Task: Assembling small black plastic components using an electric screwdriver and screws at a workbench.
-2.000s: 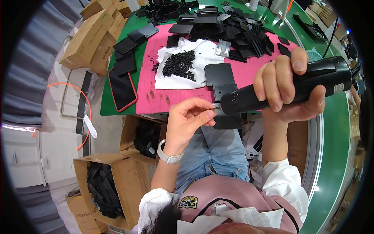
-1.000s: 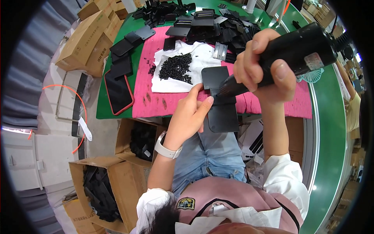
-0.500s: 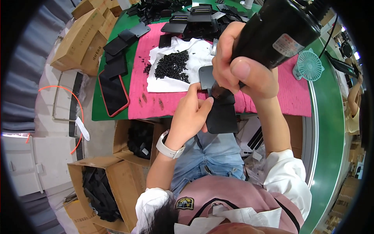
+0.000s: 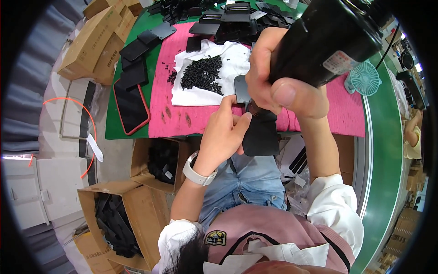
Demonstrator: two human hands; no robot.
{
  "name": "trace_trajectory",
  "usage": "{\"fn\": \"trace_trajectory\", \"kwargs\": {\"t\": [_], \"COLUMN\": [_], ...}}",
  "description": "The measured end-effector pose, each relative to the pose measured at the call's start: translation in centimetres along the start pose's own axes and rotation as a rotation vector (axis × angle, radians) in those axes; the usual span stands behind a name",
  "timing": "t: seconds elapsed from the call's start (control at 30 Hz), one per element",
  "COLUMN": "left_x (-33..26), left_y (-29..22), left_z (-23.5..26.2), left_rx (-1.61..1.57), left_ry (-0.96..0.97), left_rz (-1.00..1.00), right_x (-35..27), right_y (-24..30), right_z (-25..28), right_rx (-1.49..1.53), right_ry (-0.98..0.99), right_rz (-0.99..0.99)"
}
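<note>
My right hand (image 4: 285, 86) is wrapped round a thick black electric screwdriver (image 4: 315, 43), tilted with its lower end over the work. That end meets a black folding plastic stand (image 4: 261, 137), whose grey plate (image 4: 242, 89) points away from me. Gripping the stand from the left, my left hand (image 4: 223, 130) has its thumb and fingers close to the screwdriver's tip. The tip itself is mostly hidden by my right hand. Just beyond my left hand, a heap of small black screws (image 4: 200, 75) lies on a white cloth (image 4: 182, 99).
A pink mat (image 4: 159, 121) covers part of the green table (image 4: 112, 125). A phone with a red case (image 4: 131, 109) lies left, below several stacked black plates (image 4: 134, 73). More black parts (image 4: 223, 23) pile up behind. A small green fan (image 4: 363, 78) stands right; cartons (image 4: 150, 223) sit below left.
The screwdriver and my right hand have shifted very slightly, with the screwdriver's body a little lower and farther right. My left hand keeps its hold on the stand.
</note>
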State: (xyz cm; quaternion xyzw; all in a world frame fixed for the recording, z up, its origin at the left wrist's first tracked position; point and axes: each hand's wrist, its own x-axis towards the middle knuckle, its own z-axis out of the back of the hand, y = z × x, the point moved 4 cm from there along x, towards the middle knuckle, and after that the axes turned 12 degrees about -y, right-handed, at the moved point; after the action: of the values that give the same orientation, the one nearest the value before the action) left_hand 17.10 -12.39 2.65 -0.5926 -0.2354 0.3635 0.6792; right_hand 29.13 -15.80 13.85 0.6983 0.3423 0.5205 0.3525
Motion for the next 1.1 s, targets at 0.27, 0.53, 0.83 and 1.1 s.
{"fn": "trace_trajectory", "kwargs": {"t": [0.27,0.53,0.83,1.1], "left_x": [0.2,-0.3,-6.4,-34.3], "left_y": [-0.1,0.2,3.2,24.3], "left_z": [-0.3,-0.7,7.5,36.9], "left_rx": [0.014,0.081,0.0,-0.137], "left_ry": [-0.013,-0.294,-0.816,-2.158], "left_rz": [-0.012,-0.188,-0.311,0.297], "right_x": [-0.1,-1.1,-5.3,-4.5], "right_y": [0.4,1.1,5.0,-0.4], "right_z": [0.1,0.4,7.8,16.3], "right_rx": [0.02,0.093,-0.103,-1.545], "right_ry": [0.007,0.06,-0.371,-0.646], "right_rz": [0.001,0.137,-0.009,0.004]}}
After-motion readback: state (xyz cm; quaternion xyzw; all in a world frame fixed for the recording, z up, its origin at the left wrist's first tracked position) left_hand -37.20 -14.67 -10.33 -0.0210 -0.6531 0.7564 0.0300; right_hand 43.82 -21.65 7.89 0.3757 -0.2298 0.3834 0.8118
